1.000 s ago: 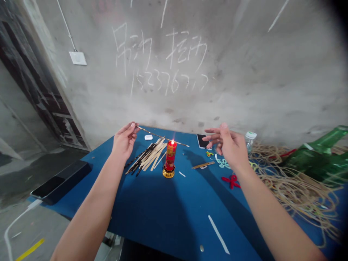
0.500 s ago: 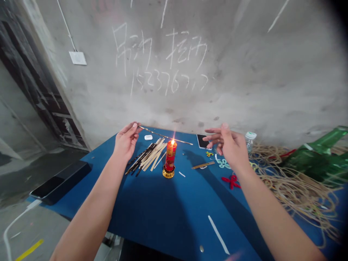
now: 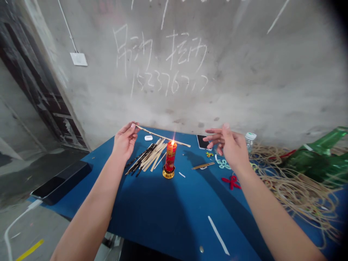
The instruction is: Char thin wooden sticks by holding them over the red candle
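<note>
in the head view, the left hand [image 3: 125, 142] pinches one end of a thin wooden strip [image 3: 163, 137] between thumb and fingertips, and the strip runs out level across the lit red candle [image 3: 171, 156], its underside at the tip of the flame. the candle has gold print too small to read and stands in a gold holder [image 3: 168, 173] on the blue table [image 3: 174, 214]. the right hand [image 3: 231, 148] hangs open above the table with its fingers spread, holding nothing, just beyond it a smartphone [image 3: 202, 141] and a plastic bottle [image 3: 249, 141] with a white cap. beside the candle lies a pile of wooden strips [image 3: 146, 161], many blackened, near a white earbud case [image 3: 148, 137]. a red chinese knot [image 3: 231, 182] and a pale teal knot [image 3: 224, 164] sit under the right forearm's reach, and a tangle of tan cord [image 3: 296, 192] spreads over the table's right side, by a green bottle [image 3: 318, 163]. on the concrete wall [image 3: 217, 72], chalk reads as scrawled chinese characters, hard to make out, above digits starting 1523767, the rest unclear. a white wall plate [image 3: 78, 59] sits higher up to the left.
</note>
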A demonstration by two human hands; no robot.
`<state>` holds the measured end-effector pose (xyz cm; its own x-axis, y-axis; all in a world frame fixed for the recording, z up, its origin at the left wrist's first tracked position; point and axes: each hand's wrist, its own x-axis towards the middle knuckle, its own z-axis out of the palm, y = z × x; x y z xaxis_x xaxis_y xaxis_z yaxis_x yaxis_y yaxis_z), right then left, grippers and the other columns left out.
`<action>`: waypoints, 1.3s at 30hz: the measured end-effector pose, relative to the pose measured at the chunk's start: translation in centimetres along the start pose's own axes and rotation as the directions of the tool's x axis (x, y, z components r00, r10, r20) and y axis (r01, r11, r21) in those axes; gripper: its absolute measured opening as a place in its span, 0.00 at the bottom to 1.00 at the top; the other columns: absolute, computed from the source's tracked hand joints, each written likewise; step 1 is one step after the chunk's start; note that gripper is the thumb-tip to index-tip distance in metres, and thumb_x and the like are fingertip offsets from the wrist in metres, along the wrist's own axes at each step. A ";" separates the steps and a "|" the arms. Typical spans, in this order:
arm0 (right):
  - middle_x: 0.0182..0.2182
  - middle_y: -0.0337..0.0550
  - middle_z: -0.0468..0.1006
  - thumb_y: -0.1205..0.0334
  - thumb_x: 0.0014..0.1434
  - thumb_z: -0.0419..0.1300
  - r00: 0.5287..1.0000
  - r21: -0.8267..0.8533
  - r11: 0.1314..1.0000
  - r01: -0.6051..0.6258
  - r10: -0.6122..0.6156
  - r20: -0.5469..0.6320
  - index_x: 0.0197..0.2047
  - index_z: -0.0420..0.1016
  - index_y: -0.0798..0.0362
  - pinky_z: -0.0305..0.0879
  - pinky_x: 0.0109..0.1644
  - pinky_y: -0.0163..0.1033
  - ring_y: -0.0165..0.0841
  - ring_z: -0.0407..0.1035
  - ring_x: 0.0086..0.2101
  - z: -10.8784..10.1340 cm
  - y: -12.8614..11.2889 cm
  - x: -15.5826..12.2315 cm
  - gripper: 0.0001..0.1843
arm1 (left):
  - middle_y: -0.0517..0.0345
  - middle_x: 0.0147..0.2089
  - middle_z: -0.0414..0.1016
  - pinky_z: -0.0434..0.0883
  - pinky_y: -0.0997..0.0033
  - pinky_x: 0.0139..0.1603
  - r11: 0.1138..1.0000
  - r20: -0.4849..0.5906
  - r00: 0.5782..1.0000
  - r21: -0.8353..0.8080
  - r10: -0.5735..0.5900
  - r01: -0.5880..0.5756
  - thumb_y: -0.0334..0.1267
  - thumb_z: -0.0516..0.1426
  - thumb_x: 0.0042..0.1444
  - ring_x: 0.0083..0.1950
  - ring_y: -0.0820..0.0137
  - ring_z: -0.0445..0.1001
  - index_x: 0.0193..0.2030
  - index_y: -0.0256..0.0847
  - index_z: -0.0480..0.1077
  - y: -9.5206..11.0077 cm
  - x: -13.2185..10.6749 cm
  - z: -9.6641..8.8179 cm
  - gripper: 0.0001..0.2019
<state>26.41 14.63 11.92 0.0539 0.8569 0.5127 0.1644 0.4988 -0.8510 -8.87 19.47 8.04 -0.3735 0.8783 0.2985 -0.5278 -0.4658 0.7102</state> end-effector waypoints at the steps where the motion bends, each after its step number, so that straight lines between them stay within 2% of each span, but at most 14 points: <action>1: 0.33 0.55 0.85 0.29 0.65 0.50 1.000 -0.002 1.000 -0.003 0.003 0.000 0.41 0.84 0.54 0.56 0.16 0.36 0.35 0.76 0.24 0.0 0.0 0.0 0.37 | 0.50 0.42 0.83 0.68 0.84 0.26 1.000 -0.003 1.000 0.000 0.000 0.000 0.31 0.72 0.49 0.38 0.74 0.80 0.38 0.38 0.81 0.0 0.0 0.0 0.09; 7: 0.33 0.55 0.85 0.28 0.64 0.49 1.000 -0.011 1.000 0.003 -0.003 -0.009 0.42 0.85 0.54 0.55 0.16 0.36 0.35 0.76 0.24 0.0 0.0 0.0 0.39 | 0.49 0.42 0.83 0.68 0.84 0.26 1.000 -0.018 1.000 0.004 0.007 -0.007 0.31 0.73 0.46 0.39 0.72 0.81 0.39 0.37 0.80 -0.1 0.5 -0.7 0.13; 23: 0.32 0.55 0.85 0.28 0.64 0.50 1.000 -0.003 1.000 0.000 0.000 -0.010 0.41 0.85 0.54 0.56 0.16 0.36 0.35 0.76 0.24 0.0 -0.3 -0.1 0.38 | 0.49 0.43 0.83 0.67 0.84 0.26 1.000 -0.058 0.998 -0.012 0.019 -0.020 0.31 0.73 0.47 0.41 0.71 0.81 0.38 0.38 0.80 0.1 1.0 -1.3 0.11; 39: 0.33 0.56 0.85 0.28 0.64 0.50 1.000 0.012 1.000 -0.008 0.008 -0.012 0.41 0.85 0.55 0.56 0.16 0.35 0.34 0.75 0.24 -0.1 -0.3 0.0 0.38 | 0.49 0.42 0.82 0.67 0.84 0.25 0.999 -0.041 0.999 -0.034 0.028 -0.029 0.31 0.73 0.47 0.38 0.72 0.81 0.38 0.36 0.80 0.2 1.1 -1.4 0.12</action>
<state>26.43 14.48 12.19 0.0666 0.8594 0.5069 0.1523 0.4934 -0.8564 -10.47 20.24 7.60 -0.4189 0.8599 0.2918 -0.5424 -0.4946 0.6791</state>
